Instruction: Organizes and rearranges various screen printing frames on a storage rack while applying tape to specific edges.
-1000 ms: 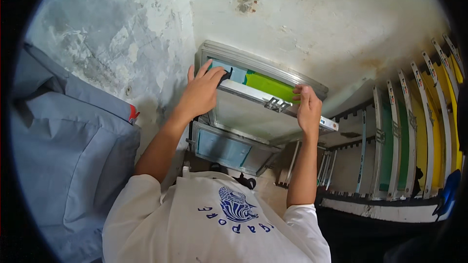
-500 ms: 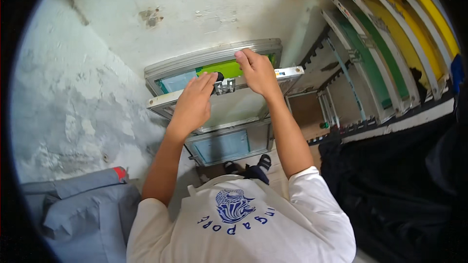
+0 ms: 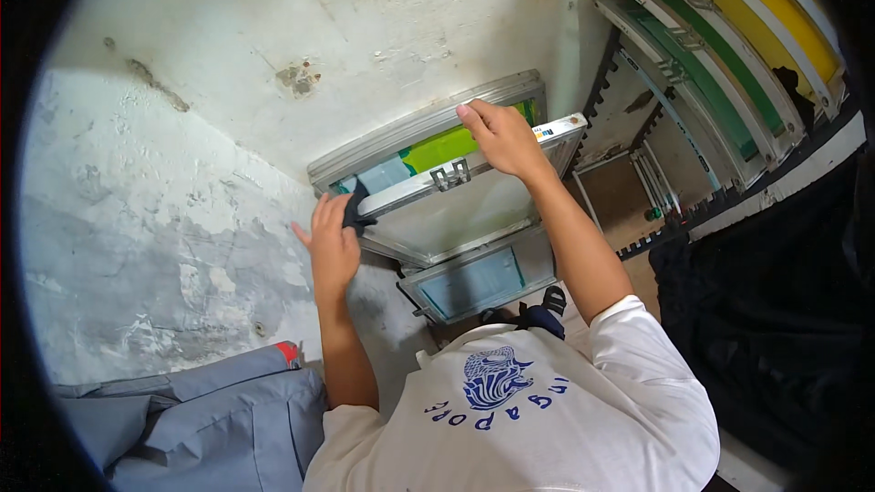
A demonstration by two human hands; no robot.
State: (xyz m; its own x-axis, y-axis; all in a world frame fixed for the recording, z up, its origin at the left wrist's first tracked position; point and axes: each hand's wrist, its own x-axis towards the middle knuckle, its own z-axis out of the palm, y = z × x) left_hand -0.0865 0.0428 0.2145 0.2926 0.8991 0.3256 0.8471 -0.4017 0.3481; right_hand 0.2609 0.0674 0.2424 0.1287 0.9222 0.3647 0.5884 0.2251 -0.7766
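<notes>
My right hand (image 3: 504, 141) is closed over the top bar of a metal-framed screen (image 3: 406, 191), right of the bar's middle. The screen stands tilted in front of me, with a small metal clip (image 3: 449, 175) on the bar. At the bar's left end my left hand (image 3: 334, 251) presses a black cloth (image 3: 355, 204) against the frame, its thumb sticking out to the left. Part of the cloth is hidden by the fingers. Behind this screen, another metal frame (image 3: 428, 123) with green and pale blue areas leans on the wall.
A lower frame with a light blue panel (image 3: 474, 282) stands near my feet. To the right, a slotted rack (image 3: 702, 210) holds several green and yellow screens (image 3: 720, 64). Grey fabric (image 3: 210, 419) lies at the lower left, black fabric (image 3: 766, 310) at the right. Peeling walls (image 3: 164, 219) stand close by.
My left hand has slid left along the top bar with the black cloth, from beside the clip to the bar's end. My right hand keeps its grip. The whole view has shifted.
</notes>
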